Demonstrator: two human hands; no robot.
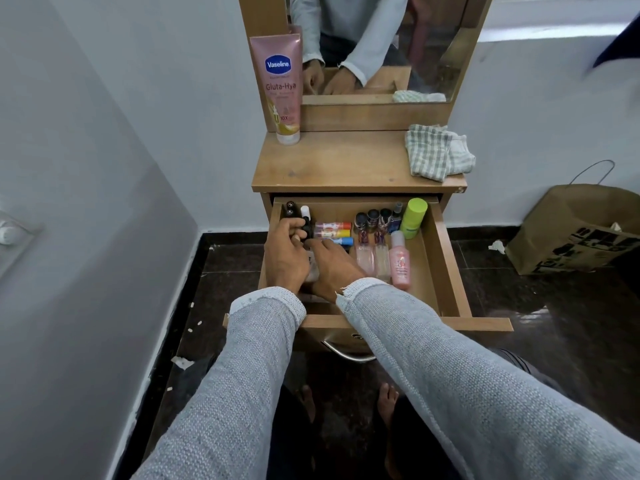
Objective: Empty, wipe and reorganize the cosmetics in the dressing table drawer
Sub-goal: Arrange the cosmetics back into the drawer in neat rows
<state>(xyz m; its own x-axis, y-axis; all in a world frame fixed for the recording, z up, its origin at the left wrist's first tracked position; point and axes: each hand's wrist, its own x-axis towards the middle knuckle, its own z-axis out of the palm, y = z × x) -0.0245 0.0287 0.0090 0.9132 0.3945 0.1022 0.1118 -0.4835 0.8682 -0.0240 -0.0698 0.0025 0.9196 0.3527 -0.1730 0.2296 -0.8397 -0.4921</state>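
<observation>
The wooden drawer (446,258) is pulled out and holds rows of cosmetics. My left hand (285,252) grips small black tubes (290,209) at the drawer's back left. My right hand (334,263) lies beside it, fingers stretched toward the black tubes, covering a pale item beneath. Three colourful lip balms (334,232) lie in the middle. Dark-capped small bottles (374,216), clear pink perfume bottles (365,258), a pink bottle (401,261) and a green roll-on (414,216) fill the right part.
On the tabletop (346,161) stand a pink Vaseline tube (282,88) at the back left and a checked cloth (436,152) at the right. A mirror (381,46) rises behind. A brown paper bag (571,230) sits on the dark floor at the right.
</observation>
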